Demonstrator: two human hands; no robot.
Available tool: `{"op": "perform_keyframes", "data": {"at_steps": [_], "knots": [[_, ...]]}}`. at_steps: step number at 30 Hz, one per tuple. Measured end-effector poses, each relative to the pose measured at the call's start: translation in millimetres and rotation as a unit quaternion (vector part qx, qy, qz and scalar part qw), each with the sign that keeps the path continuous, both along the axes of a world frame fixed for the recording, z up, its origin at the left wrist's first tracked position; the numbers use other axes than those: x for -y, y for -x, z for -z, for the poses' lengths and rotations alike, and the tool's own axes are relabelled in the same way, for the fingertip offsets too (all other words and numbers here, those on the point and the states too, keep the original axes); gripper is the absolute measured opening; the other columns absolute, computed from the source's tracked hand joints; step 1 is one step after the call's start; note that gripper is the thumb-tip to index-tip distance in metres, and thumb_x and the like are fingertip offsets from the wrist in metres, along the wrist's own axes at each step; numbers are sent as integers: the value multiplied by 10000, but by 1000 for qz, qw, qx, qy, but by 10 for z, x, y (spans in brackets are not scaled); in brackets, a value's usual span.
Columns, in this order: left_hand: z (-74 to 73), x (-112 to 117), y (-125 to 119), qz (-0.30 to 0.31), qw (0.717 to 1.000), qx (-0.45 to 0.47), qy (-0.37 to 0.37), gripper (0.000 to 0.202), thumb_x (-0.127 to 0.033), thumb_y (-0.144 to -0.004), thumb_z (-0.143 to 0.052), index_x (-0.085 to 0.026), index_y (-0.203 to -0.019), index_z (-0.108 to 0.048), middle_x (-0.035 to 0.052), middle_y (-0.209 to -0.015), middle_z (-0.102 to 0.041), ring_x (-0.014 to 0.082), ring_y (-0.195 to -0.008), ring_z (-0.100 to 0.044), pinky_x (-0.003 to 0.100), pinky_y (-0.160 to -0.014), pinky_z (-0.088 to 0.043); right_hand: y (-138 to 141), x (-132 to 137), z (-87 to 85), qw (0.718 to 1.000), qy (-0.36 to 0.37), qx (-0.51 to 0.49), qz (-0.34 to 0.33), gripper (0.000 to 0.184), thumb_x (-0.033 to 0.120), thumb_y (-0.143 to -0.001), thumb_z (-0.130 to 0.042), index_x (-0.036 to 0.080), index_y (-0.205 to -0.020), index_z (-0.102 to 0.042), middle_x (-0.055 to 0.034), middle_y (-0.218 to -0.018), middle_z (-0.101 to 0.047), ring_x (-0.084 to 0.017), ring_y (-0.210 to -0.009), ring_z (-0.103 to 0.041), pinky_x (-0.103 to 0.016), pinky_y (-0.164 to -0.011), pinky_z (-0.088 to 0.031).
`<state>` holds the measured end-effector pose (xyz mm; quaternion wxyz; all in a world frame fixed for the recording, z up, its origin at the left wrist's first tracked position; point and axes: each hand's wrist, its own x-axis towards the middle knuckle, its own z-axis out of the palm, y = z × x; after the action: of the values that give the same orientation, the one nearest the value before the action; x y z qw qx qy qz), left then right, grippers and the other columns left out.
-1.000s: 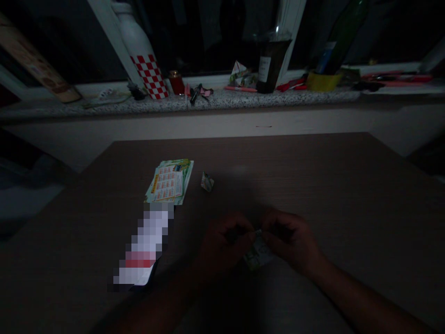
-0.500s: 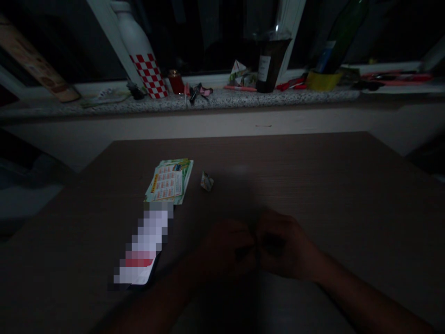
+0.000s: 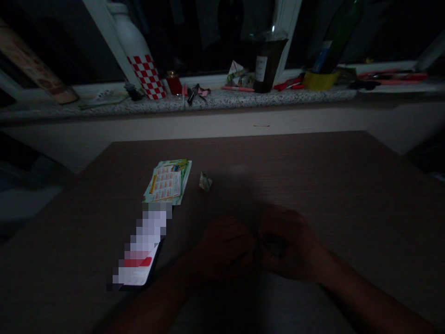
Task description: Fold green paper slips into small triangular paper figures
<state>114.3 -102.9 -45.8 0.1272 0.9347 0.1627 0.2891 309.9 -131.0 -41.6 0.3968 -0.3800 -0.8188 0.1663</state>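
My left hand (image 3: 227, 248) and my right hand (image 3: 287, 243) meet over the dark wooden table, fingers curled and fingertips pressed together. Deep shadow covers both. Something dark shows within the curl of my right hand, but I cannot make out what it is. Beyond my left hand lies a small folded paper piece (image 3: 205, 182) with a printed pattern. To its left is a stack of printed cards (image 3: 167, 181), the top one bearing a grid of numbers. A phone (image 3: 144, 248) with a lit, partly pixelated screen rests just below the cards.
Behind the table (image 3: 295, 153) runs a speckled stone sill (image 3: 222, 98). On it stand a red-and-white checkered bottle (image 3: 148, 74), a dark drink cup (image 3: 267, 69), a small red jar (image 3: 174, 83), a yellow tape roll (image 3: 320, 80) and a green bottle (image 3: 342, 37).
My left fingers have curled in slightly, and my right hand has turned a little. Both hands stay together in the same place. The view has shifted slightly.
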Motion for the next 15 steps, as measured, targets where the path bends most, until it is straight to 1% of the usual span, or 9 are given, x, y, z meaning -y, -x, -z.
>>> {"op": "perform_keyframes", "data": {"at_steps": [5,9,12,15], "knots": [[-38,-27,70,-24,999,31,19,100,-122,-858,-484,-170,-822,-564,26,-712,-615,131,-639,-509,257,-615,-383,-100,-26,-37,1000,9,-25,17,154,71,-614,-539,211,-645,-483,48,-576,-473,-115,-531,-448,-263,-528,-331],[-51,-57,115,-41,999,25,21,104,-138,-857,-492,-171,-822,-584,29,-712,-621,135,-648,-525,259,-617,-392,-161,-46,-59,998,23,-45,32,161,54,-592,-512,209,-607,-473,44,-564,-460,-108,-509,-449,-240,-489,-332],[-93,-83,154,-64,997,33,33,130,-155,-865,-478,-176,-813,-594,32,-720,-630,141,-661,-545,263,-624,-410,-245,-75,-58,996,44,-62,46,142,71,-609,-507,210,-597,-483,39,-562,-487,-111,-505,-472,-228,-472,-351],[-133,-102,187,-90,992,52,71,154,-175,-876,-472,-164,-799,-604,33,-702,-614,139,-649,-543,258,-601,-404,-342,-109,-23,990,63,-90,85,127,91,-639,-537,204,-595,-501,41,-541,-489,-107,-484,-462,-225,-462,-358]]}}
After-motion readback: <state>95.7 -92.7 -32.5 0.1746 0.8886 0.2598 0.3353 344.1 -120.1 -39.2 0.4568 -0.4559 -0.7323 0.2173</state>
